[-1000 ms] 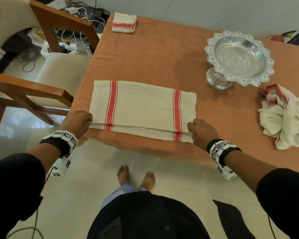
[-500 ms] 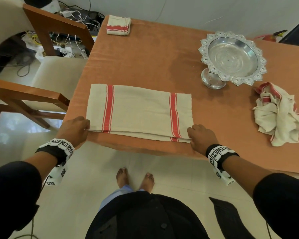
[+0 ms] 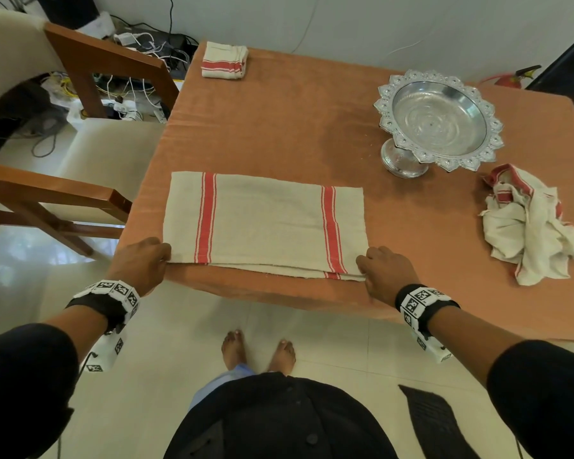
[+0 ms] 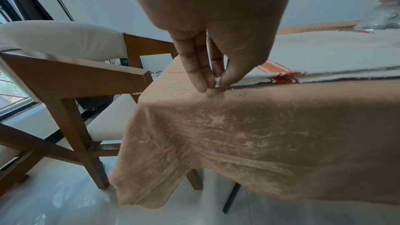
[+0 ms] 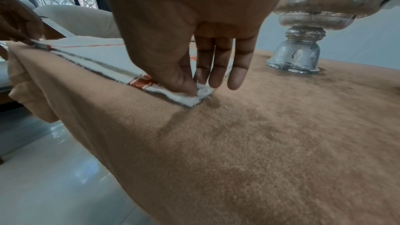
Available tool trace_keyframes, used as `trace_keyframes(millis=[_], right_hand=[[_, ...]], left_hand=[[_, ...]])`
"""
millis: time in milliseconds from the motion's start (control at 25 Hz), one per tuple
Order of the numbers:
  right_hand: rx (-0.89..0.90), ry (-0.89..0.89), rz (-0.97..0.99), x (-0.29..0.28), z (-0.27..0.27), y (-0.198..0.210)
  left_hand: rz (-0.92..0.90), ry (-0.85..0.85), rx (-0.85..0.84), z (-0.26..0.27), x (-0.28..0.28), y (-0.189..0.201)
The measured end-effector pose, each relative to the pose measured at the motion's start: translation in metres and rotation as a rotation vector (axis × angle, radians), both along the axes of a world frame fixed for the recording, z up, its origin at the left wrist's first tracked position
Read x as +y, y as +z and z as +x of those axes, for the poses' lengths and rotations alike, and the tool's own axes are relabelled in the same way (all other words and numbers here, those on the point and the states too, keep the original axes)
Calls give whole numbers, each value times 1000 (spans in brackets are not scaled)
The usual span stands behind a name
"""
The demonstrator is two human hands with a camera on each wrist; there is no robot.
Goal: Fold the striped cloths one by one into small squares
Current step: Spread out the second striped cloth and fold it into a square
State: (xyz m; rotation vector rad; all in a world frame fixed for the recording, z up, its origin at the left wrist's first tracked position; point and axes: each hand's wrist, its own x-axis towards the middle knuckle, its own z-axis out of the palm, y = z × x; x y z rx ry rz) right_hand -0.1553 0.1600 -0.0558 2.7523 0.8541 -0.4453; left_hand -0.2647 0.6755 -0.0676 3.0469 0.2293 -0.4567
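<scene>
A cream cloth with two red stripes (image 3: 265, 223) lies folded once, flat near the front edge of the table (image 3: 295, 127). My left hand (image 3: 143, 263) pinches its near left corner (image 4: 218, 81) between thumb and fingers. My right hand (image 3: 383, 273) pinches the near right corner (image 5: 199, 91), thumb on top. A folded striped square (image 3: 224, 59) sits at the table's far left corner. A crumpled striped cloth (image 3: 537, 226) lies at the right.
A silver pedestal bowl (image 3: 439, 122) stands at the back right, close behind my right hand (image 5: 303, 45). A wooden chair with cream cushions (image 3: 90, 154) stands against the table's left side. An orange-brown tablecloth (image 4: 238, 134) hangs over the front edge.
Both hands kept their grip on the near corners and drew the cloth slightly toward the front edge, so the top layer now nearly meets the lower one.
</scene>
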Motion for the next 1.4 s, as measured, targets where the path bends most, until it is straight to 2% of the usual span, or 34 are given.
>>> trace_keyframes(millis=[440,600,720,880,1120,1400], right_hand=[[37,-37,-4,-5,0,0],[25,-70,68,-4,4,2],[8,-206,207,-1,15,0],[33,-459,295,5,40,-11],[153,-498,211,29,58,-17],[258,-783,268,26,69,-20]], left_hand=[[-16,44,48,0,0,-8],[-85,81,-14,2,-5,3],[-140,256,-105,10,-8,7],[-210,546,-84,30,-8,2],[-245,624,56,47,-5,-18],[-336,682,147,52,-5,-15]])
